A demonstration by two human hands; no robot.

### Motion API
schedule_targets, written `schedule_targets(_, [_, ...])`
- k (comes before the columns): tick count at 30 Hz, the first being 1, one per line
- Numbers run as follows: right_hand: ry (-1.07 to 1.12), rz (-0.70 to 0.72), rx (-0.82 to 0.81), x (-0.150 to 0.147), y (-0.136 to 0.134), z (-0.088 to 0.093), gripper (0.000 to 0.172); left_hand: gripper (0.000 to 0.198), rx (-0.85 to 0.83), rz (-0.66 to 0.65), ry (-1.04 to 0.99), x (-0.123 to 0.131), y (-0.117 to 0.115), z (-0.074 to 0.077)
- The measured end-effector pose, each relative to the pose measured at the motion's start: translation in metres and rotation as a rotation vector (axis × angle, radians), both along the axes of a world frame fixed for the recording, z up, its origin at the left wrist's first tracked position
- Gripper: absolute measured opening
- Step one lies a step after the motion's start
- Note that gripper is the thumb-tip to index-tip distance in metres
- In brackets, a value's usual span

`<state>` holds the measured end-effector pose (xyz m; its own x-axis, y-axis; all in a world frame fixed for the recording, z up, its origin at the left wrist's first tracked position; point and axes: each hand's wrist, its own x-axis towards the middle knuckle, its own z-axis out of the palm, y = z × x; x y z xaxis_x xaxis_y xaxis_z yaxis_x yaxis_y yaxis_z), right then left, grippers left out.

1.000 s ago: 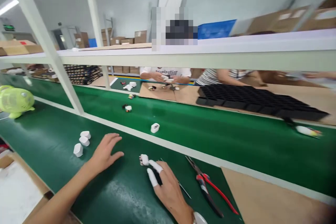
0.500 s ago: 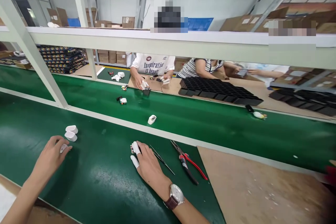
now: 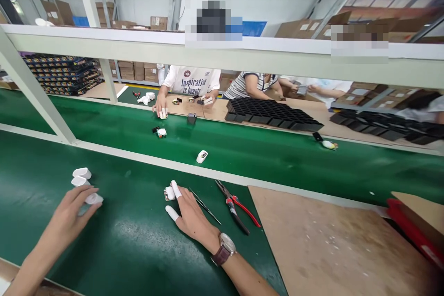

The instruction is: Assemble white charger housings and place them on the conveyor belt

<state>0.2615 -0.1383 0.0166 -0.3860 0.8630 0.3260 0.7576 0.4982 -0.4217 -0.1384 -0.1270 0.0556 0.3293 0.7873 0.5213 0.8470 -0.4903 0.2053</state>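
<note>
My left hand (image 3: 71, 215) pinches a small white plastic shell (image 3: 94, 199) between thumb and fingers, just above the green bench. Beside its fingertips, two white oval shells (image 3: 82, 174) stand together. My right hand (image 3: 192, 219) has white finger cots on the thumb and a finger and a watch (image 3: 226, 247) at the wrist. Its thumb and fingers are apart around a small white part with a metal piece (image 3: 169, 194); the index finger lies against or close beside it, I cannot tell which. Tweezers (image 3: 206, 206) and red-and-black long-nose pliers (image 3: 237, 208) lie to the right.
A brown board (image 3: 312, 240) covers the bench at right, with a red box (image 3: 412, 231) at its edge. Past a pale rail (image 3: 156, 162), the green belt (image 3: 243, 148) carries a white housing (image 3: 201, 157) and small assemblies. Co-workers sit opposite, near black trays (image 3: 274, 115).
My left hand has moved slightly right and down relative to the white shells, still holding its shell. My right index finger has shifted off the small part. Opposite, a co-worker's hand has moved to another piece.
</note>
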Motion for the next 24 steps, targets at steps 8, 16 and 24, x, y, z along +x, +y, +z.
schedule_targets(8, [-0.010,0.000,-0.019,0.005,0.006,-0.003,0.046,0.047,-0.368,-0.411,-0.153,0.131,0.042,0.015])
schedule_targets(16, [0.040,0.059,0.000,0.017,0.012,0.010,0.052,0.086,-0.640,-0.515,-0.381,0.158,0.068,-0.030])
schedule_targets(24, [0.111,0.029,0.135,0.008,0.022,0.015,0.043,0.093,-0.617,-0.445,-0.343,0.152,0.055,-0.039])
